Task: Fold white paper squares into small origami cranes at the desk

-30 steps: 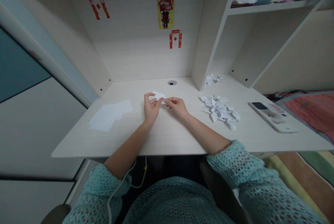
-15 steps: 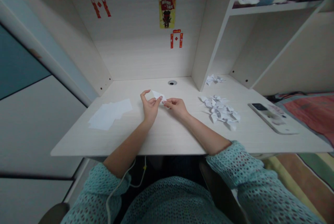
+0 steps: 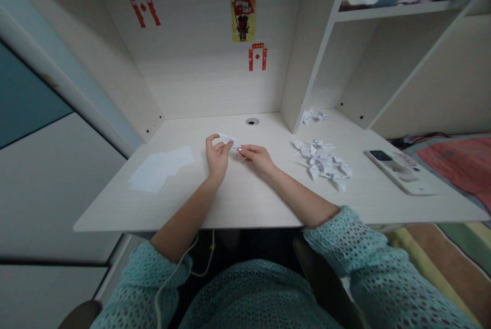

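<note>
A small folded piece of white paper (image 3: 227, 138) is held above the desk between my two hands. My left hand (image 3: 218, 157) pinches it with thumb and fingers, the index finger curled along its far left edge. At the paper's right end, the fingertips of my right hand (image 3: 258, 156) are closed on it. The fingers partly hide its shape. Flat white paper sheets (image 3: 160, 166) lie overlapping to the left of my left hand. Right of my right arm is a loose pile of small folded white papers (image 3: 324, 161).
A few more folded papers (image 3: 314, 116) lie behind the pile, beside the upright divider (image 3: 311, 58). A phone (image 3: 399, 171) rests at the right of the desk (image 3: 245, 206). A cable hole (image 3: 252, 122) is near the back panel. A white cord (image 3: 174, 272) hangs by my left sleeve.
The folded paper has tilted and now shows as a narrower strip. My left hand has shifted slightly left, while my right hand stays almost in place.
</note>
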The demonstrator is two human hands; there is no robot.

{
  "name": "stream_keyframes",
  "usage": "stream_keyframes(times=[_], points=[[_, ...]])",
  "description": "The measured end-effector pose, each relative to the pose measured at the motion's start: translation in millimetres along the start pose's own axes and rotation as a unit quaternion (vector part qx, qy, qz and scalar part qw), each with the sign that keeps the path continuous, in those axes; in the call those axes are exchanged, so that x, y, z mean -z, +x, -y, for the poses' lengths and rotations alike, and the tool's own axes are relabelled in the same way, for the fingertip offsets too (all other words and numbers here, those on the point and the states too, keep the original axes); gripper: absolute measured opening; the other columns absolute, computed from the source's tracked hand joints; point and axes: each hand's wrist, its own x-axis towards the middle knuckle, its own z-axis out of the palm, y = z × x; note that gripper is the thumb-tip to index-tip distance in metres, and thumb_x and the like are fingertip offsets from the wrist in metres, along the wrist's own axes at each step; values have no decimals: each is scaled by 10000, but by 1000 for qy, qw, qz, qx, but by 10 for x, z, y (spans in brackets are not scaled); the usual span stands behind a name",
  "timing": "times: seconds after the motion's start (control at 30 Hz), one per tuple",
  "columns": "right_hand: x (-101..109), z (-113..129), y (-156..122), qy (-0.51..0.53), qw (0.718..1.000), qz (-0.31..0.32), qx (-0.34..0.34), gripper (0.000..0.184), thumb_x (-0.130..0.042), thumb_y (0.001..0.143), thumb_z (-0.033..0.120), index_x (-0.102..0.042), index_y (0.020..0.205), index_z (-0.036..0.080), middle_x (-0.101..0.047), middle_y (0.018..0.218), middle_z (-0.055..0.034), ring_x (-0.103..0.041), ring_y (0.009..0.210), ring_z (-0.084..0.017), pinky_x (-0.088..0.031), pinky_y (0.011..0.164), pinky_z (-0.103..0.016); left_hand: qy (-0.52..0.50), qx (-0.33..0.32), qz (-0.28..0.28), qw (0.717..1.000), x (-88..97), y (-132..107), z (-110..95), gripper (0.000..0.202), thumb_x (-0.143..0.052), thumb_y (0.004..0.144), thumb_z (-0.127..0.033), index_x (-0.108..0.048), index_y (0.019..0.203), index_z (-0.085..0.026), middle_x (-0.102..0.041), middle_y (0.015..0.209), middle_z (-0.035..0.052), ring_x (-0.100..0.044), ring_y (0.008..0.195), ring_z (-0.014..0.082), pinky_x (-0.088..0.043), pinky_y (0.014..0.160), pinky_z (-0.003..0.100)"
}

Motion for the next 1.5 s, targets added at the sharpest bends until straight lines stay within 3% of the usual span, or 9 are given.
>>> stream_keyframes(times=[0.1,0.2,0.37,0.47,0.57,0.67,0.9,1.13,1.5], points=[[38,5,12,8,999,-36,-3,379,-758,551,441,-730,830,186,-717,788,-53,-601,680,-142,-429,622,-263,5,-9,5,1000,6,7,25,511,-711,692,-280,-407,1099,-230,-647,868,31,-657,781,148,-493,742,275],[85,27,33,-33,994,-95,50,359,-759,552,436,-737,818,196,-726,854,-62,-613,747,-170,-451,678,-292,15,-1,-4,1000,18,9,54,596,-732,675,-276,-411,1176,-233,-639,999,76,-651,866,161,-493,802,303],[138,62,46,-113,972,-154,137,319,-718,628,440,-738,840,203,-721,916,-73,-617,783,-187,-461,700,-304,13,47,52,997,19,-15,43,792,-702,713,-286,-262,1371,-277,-680,835,41,-659,731,159,-506,689,285],[130,72,29,-142,962,-141,185,263,-701,667,419,-740,830,217,-714,903,-69,-616,787,-185,-453,668,-295,10,34,95,995,6,-23,8,733,-701,706,-260,-355,1352,-281,-689,847,37,-652,729,143,-505,705,268],[107,102,-6,-167,953,-123,219,206,-697,689,398,-741,811,238,-705,866,-62,-609,816,-189,-451,668,-299,38,6,108,993,6,-13,-12,455,-676,724,-260,-577,1167,-228,-685,858,39,-640,761,133,-498,752,267],[92,154,-41,-182,951,-106,227,182,-699,696,393,-739,808,256,-700,868,-55,-605,852,-193,-453,707,-310,70,-14,93,993,18,-2,-18,261,-660,735,-277,-674,984,-198,-684,868,41,-635,765,134,-498,766,273],[109,217,-31,-143,974,-36,170,215,-707,678,396,-736,831,247,-723,912,-40,-634,845,-199,-451,740,-310,83,-43,89,992,48,-1,-75,190,-662,734,-282,-700,900,-197,-705,920,51,-658,820,167,-509,813,310],[166,204,16,-129,976,-31,172,206,-726,650,401,-740,763,229,-727,832,-47,-644,823,-209,-461,795,-331,69,-23,97,993,57,37,-83,137,-689,708,-301,-715,775,-185,-713,822,50,-665,792,175,-523,812,334],[174,178,25,-163,969,-52,180,213,-719,657,408,-744,760,223,-721,804,-56,-627,787,-200,-454,748,-321,24,37,45,998,-22,-13,-54,180,-724,661,-288,-716,780,-152,-715,824,71,-662,774,172,-524,802,343]])
